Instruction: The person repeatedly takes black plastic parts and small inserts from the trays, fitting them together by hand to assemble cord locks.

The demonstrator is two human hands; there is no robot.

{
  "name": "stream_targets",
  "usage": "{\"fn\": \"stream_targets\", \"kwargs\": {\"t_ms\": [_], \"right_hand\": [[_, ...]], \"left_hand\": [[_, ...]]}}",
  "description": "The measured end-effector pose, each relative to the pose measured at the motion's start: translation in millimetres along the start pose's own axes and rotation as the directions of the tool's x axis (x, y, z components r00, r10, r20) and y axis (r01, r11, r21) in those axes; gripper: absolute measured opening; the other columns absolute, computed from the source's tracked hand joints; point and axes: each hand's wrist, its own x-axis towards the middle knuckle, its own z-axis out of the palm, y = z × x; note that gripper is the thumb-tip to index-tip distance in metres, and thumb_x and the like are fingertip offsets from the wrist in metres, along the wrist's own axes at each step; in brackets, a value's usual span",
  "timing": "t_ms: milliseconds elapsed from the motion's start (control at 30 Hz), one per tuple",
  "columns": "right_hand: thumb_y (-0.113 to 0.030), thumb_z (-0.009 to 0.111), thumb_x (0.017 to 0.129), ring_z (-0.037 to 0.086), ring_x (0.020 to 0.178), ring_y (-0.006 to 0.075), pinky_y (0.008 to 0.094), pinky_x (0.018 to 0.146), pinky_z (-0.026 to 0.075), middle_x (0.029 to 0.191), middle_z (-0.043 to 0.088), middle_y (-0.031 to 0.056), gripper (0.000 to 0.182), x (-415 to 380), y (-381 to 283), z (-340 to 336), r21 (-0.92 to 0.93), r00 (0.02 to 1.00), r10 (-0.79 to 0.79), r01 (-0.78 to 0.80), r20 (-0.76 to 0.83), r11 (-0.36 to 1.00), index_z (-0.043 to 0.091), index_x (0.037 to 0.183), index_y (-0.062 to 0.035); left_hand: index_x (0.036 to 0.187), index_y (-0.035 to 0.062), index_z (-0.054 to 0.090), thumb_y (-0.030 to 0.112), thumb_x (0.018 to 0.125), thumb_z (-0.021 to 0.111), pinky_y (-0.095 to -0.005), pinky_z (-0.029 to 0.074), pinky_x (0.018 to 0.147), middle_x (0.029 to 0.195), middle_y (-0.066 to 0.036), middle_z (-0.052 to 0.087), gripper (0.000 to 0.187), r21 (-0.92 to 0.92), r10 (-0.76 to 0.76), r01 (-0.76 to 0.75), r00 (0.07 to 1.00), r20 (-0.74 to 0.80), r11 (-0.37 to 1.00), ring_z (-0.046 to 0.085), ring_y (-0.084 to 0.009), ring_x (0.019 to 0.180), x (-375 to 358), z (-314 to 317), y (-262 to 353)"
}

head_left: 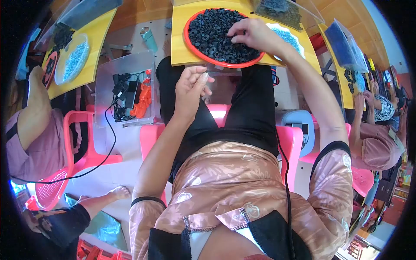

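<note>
A round red tray heaped with small black parts sits on a yellow table. My right hand is over the right side of the heap, its fingertips bent down at the black parts; what they hold, if anything, is too small to name. My left hand is above my lap, just below the tray's front edge, with thumb and index finger brought together; anything between them cannot be made out. To the right of the tray, partly behind my right forearm, lies a white plate of small light-blue pieces.
A clear bin stands at the table's back right. On the floor at left are a plastic box with black cables and orange material, and a green bottle. People sit at both sides on pink chairs.
</note>
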Motion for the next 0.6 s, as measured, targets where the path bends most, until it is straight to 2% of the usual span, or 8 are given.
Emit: {"fn": "stream_targets", "kwargs": {"t_ms": [67, 167, 267, 367, 467, 533, 567, 600], "right_hand": [[-0.013, 0.070, 0.075, 0.062, 0.071, 0.0232, 0.0334, 0.068, 0.050, 0.076, 0.063, 0.0112, 0.019, 0, -7, 13, -0.085, 0.998, -0.034, 0.030, -0.046, 0.996, 0.068, 0.092, -0.0051], [-0.017, 0.068, 0.075, 0.064, 0.082, 0.0311, 0.0404, 0.076, 0.050, 0.084, 0.066, 0.0162, 0.018, 4, 4, 33, -0.175, 0.999, 0.017, -0.023, -0.034, 0.984, 0.068, 0.087, -0.0046], [-0.018, 0.068, 0.075, 0.064, 0.080, 0.0319, 0.0415, 0.074, 0.051, 0.081, 0.066, 0.0166, 0.017, 5, 6, 36, -0.148, 0.998, 0.065, -0.067, -0.022, 0.987, 0.067, 0.083, -0.0029], [-0.018, 0.068, 0.075, 0.065, 0.076, 0.0322, 0.0407, 0.072, 0.051, 0.078, 0.065, 0.0167, 0.017, 0, -16, 25, -0.027, 0.980, 0.110, -0.116, -0.164, 0.993, 0.065, 0.080, -0.0019], [-0.017, 0.067, 0.074, 0.064, 0.073, 0.0326, 0.0399, 0.070, 0.051, 0.076, 0.065, 0.0169, 0.017, -14, -58, 10, 0.125, 0.997, 0.046, -0.039, -0.058, 0.991, 0.065, 0.081, -0.0018], [-0.016, 0.067, 0.074, 0.064, 0.073, 0.0333, 0.0404, 0.069, 0.051, 0.077, 0.064, 0.0177, 0.016, -26, -80, 14, 0.137, 0.998, -0.068, 0.068, -0.002, 0.988, 0.065, 0.081, -0.0011], [-0.015, 0.067, 0.074, 0.063, 0.075, 0.0348, 0.0415, 0.069, 0.050, 0.077, 0.064, 0.0180, 0.016, -31, -87, 20, 0.141, 0.994, -0.108, 0.110, -0.026, 0.984, 0.065, 0.080, -0.0001], [-0.015, 0.066, 0.075, 0.063, 0.076, 0.0351, 0.0419, 0.069, 0.050, 0.077, 0.064, 0.0184, 0.017, -36, -94, 23, 0.189, 0.996, -0.085, 0.088, -0.026, 0.978, 0.066, 0.081, 0.0004]], "left_hand": [[0.110, 0.0034, 0.053, 0.013, 0.093, 0.053, -0.0209, 0.040, 0.060, 0.089, -0.008, 0.064, 0.019, 0.004, -0.011, 0.011, 1.000, -0.006, 1.000, 0.054, -0.0081, 0.063, 0, 0, -1], [0.110, 0.0033, 0.053, 0.013, 0.093, 0.053, -0.0208, 0.040, 0.060, 0.089, -0.007, 0.064, 0.020, 0.017, -0.018, 0.018, 1.000, -0.002, 1.000, 0.054, -0.0081, 0.063, 1, 0, 0], [0.110, 0.0032, 0.053, 0.013, 0.093, 0.053, -0.0206, 0.040, 0.060, 0.089, -0.007, 0.063, 0.020, 0.010, -0.014, 0.014, 1.000, 0.001, 1.000, 0.054, -0.0079, 0.063, 1, 0, 0], [0.111, 0.0029, 0.053, 0.014, 0.093, 0.053, -0.0208, 0.041, 0.061, 0.092, -0.008, 0.064, 0.021, -0.028, -0.042, 0.042, 0.999, 0.007, 0.999, 0.056, -0.0092, 0.067, 2, -2, -1], [0.111, 0.0021, 0.053, 0.014, 0.093, 0.054, -0.0226, 0.046, 0.067, 0.096, -0.009, 0.064, 0.021, -0.117, -0.061, 0.062, 0.998, 0.015, 0.991, 0.061, -0.0121, 0.075, 2, 3, 5], [0.110, 0.0018, 0.053, 0.015, 0.094, 0.053, -0.0244, 0.049, 0.071, 0.099, -0.010, 0.064, 0.021, -0.170, -0.064, 0.066, 0.998, 0.019, 0.983, 0.063, -0.0144, 0.080, 1, 9, 6], [0.110, 0.0018, 0.054, 0.015, 0.094, 0.053, -0.0255, 0.051, 0.074, 0.100, -0.011, 0.064, 0.021, -0.189, -0.063, 0.065, 0.998, 0.017, 0.980, 0.064, -0.0155, 0.083, 1, 11, 6], [0.109, 0.0018, 0.054, 0.015, 0.094, 0.053, -0.0265, 0.052, 0.076, 0.102, -0.011, 0.064, 0.020, -0.207, -0.062, 0.064, 0.998, 0.015, 0.976, 0.065, -0.0165, 0.085, 1, 12, 6]]}}
